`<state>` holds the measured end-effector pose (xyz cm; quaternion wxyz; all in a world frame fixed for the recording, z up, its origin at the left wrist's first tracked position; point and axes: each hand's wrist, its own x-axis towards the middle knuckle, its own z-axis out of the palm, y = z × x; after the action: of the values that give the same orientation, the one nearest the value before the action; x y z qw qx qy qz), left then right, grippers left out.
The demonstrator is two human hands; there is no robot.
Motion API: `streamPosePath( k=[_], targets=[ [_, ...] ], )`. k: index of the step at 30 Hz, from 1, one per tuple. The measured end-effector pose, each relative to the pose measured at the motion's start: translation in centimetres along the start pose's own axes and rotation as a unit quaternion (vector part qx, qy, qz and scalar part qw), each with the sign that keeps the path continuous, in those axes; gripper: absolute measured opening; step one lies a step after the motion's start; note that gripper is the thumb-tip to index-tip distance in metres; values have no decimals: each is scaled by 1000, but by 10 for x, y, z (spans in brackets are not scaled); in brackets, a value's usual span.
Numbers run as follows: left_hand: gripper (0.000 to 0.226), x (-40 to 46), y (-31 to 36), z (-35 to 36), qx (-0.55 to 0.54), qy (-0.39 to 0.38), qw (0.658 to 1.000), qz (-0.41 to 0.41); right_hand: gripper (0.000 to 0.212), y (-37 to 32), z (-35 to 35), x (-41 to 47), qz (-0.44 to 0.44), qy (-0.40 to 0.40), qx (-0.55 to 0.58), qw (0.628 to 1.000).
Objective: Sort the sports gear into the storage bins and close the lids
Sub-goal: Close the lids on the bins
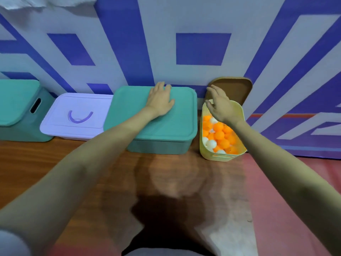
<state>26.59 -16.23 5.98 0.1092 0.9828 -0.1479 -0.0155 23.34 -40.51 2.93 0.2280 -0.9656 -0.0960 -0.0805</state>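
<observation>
Here, a yellow bin (pixel 221 156) of orange and white balls (pixel 219 134), uncovered, at the right end of a row of bins along the wall's foot. Brown lid (pixel 234 89) propped upright behind it against the wall. Right hand (pixel 220 106) above the bin's far rim, fingers loose and spread, grasping nothing. Left hand (pixel 160 100) flat on the teal lid (pixel 166 124) of the neighbouring teal bin (pixel 158 146), fingers straight, pressing. Further left, a lilac bin (pixel 73 115) with a curved handle, covered, then another teal bin (pixel 20 109), also covered. Wooden floor (pixel 110 172) beneath, reddish toward the right. Wall (pixel 203 48) painted in blue and pale grey blocks.
</observation>
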Motion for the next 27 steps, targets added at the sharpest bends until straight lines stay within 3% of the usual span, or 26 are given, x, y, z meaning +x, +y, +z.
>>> streamPosePath(
  k=[3,9,21,27],
  targets=[
    [43,24,44,-2,-40,37,996,71,48,34,-32,5,29,55,-38,997],
    [38,64,112,6,-87,79,985,125,40,80,-63,16,64,103,-119,985],
    [19,93,140,32,-14,111,988,106,24,99,-65,30,57,78,-164,982],
    [23,86,134,20,-50,171,977,121,24,84,-78,20,31,150,-139,978]
  ],
)
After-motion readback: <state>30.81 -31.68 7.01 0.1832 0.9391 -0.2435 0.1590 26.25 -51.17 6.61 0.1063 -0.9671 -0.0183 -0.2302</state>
